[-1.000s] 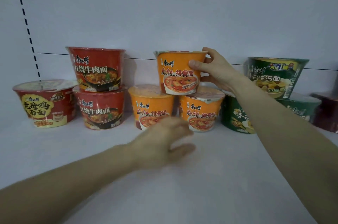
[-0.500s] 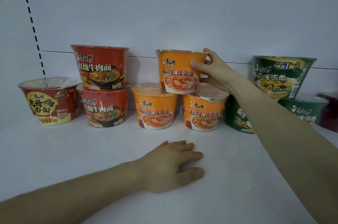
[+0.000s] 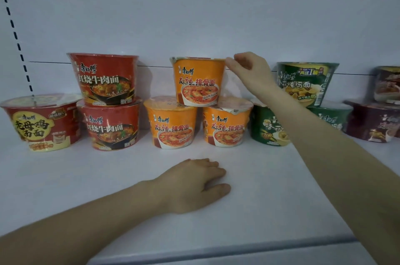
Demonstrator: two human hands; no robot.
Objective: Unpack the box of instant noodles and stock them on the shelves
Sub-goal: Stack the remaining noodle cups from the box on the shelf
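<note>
Head view: right forearm partly covers green bowl; purple bowls blurred.

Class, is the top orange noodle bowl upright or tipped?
Upright: the top orange bowl sits level, lid upward, resting across the left lower orange bowl and right lower orange bowl.

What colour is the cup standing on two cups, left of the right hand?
The cup is orange; head view.

The shelf front is passable; noodle bowls block the rear.
</note>
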